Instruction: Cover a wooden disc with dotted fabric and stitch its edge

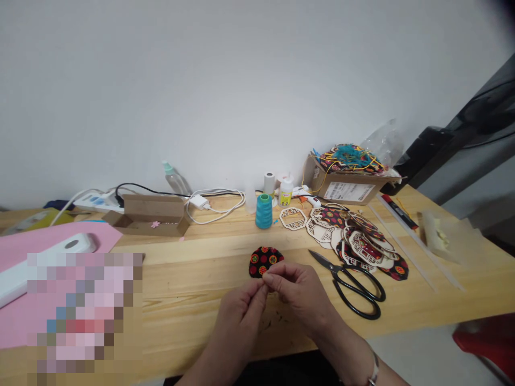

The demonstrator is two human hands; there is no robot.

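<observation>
A rounded black fabric piece (pixel 263 261) with red and orange flowers shows just beyond my fingertips, its lower edge hidden by them. My left hand (pixel 243 308) pinches at that near edge, thumb and forefinger pressed together. Meeting it there, my right hand (pixel 300 289) is also closed in a pinch, thumb against fingers. Any thread or small thing between the fingertips is too small to make out. Black-handled scissors (pixel 350 287) lie on the table to the right of my right hand, blades pointing away to the left.
Behind stand a teal thread cone (pixel 264 212) and a glue bottle (pixel 286 192). Wooden lattice frames and floral pieces (pixel 362 241) are heaped at right, before a filled cardboard box (pixel 350 187). An open small box (pixel 153 217), cables (pixel 217 206) and a pink sheet (pixel 108 234) lie left.
</observation>
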